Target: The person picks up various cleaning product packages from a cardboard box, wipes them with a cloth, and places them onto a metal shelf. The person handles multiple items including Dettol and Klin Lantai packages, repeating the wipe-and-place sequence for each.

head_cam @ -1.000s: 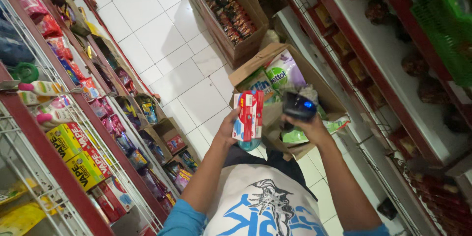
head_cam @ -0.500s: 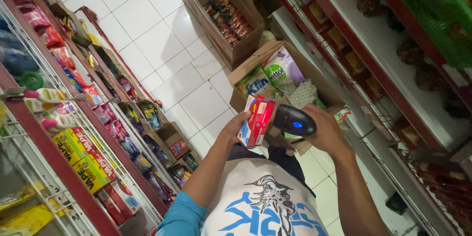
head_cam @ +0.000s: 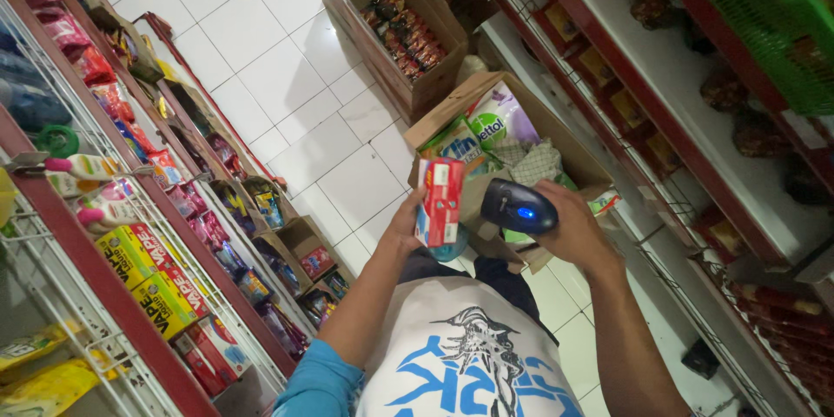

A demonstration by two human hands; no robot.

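My left hand (head_cam: 404,228) is clamped on a red carton (head_cam: 440,201) above the open cardboard box (head_cam: 452,109), my right hand (head_cam: 569,230) grips the black scanner (head_cam: 518,207) just beside it, and a tilted carton could spoil the read.

Around the open cardboard box (head_cam: 512,143) the room is tight. Its far side is blocked by a second cardboard box (head_cam: 408,26) full of packets, standing just beside it. On its right the white shelf rack (head_cam: 686,113) runs close alongside. To its left the white tiled floor (head_cam: 278,78) lies bare up to the stocked wire shelves (head_cam: 130,234). Above its opening, a red carton (head_cam: 439,201) and dark scanner (head_cam: 518,207) hang in the way.
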